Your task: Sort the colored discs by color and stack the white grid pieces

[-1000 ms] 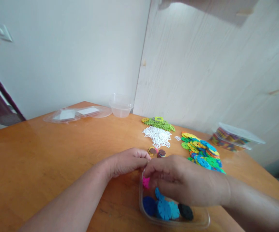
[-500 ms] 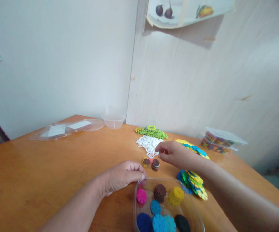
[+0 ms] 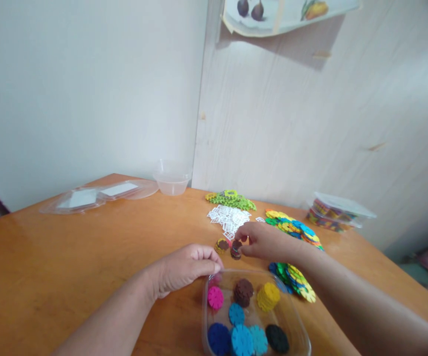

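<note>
Homelike room: table [image 3: 98, 247], fruit poster [image 3: 290, 17]

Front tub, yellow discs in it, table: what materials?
Tub: looks like clear plastic, glossy, probably thin; see-through walls, highlights along the edge.
Yellow discs: likely molded plastic, fairly matte; even colour, notched edges.
Table: wood or wood-look laminate, satin; orange-brown with soft sheen, can't say which.

Brown-topped stack [image 3: 235, 251] partly behind right hand [image 3: 256, 240], clear box [image 3: 261, 316] cropped below, poster [image 3: 284, 20] cropped above
</note>
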### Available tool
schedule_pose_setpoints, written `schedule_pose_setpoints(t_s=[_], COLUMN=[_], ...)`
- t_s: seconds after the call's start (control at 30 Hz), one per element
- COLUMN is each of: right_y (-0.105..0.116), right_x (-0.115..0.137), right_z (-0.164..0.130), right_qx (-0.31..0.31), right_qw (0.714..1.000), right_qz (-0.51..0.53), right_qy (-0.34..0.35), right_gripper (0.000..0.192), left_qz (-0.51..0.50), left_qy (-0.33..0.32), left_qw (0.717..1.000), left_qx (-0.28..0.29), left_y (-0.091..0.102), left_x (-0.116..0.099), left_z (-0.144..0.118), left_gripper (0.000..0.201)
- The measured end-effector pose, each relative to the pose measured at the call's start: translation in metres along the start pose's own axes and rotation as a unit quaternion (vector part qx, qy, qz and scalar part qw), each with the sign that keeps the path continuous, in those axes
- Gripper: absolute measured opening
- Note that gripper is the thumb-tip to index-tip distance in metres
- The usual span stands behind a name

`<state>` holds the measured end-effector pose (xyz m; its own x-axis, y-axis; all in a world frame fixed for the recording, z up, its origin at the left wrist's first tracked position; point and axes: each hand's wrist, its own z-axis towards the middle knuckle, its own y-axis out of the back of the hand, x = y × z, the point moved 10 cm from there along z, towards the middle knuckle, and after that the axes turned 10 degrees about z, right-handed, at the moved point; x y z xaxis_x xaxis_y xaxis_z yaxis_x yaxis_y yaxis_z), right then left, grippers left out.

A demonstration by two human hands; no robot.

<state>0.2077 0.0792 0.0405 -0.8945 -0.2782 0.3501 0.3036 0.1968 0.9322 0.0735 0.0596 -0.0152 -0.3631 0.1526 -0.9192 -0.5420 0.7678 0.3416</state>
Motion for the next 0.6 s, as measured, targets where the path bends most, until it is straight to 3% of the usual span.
schedule_pose_setpoints(t_s=[0.13,0.27,0.4,0.6], right_y=[0.016,0.029,0.023,0.013], right_x=[0.012,0.048,0.076,0.082], right_z=[-0.014,-0.045,-0.073,-0.084], right_qx=[-0.033,-0.052,-0.019,-0.016], right_qw=[0.999,0.992,0.985,0.985], right_qz=[0.008,0.033,0.046,0.024], right_qy=[0.024,0.111,0.163,0.169], right_gripper=[0.022,0.023,0.024,0.022], left_qz=[-0.005,-0.023,-0.033,-0.033], left_qy=[-0.006,-0.009,-0.014,-0.018], left_qw=[1.000,1.000,0.999,0.999], left_qx=[-0.002,0.008,0.004,-0.001], left_y=[0.001,-0.002,-0.002,-0.001], left_x=[0.001,0.002,0.002,0.004], left_z=[0.001,0.003,0.003,0.004], left_gripper=[0.024,0.024,0.023,0.024])
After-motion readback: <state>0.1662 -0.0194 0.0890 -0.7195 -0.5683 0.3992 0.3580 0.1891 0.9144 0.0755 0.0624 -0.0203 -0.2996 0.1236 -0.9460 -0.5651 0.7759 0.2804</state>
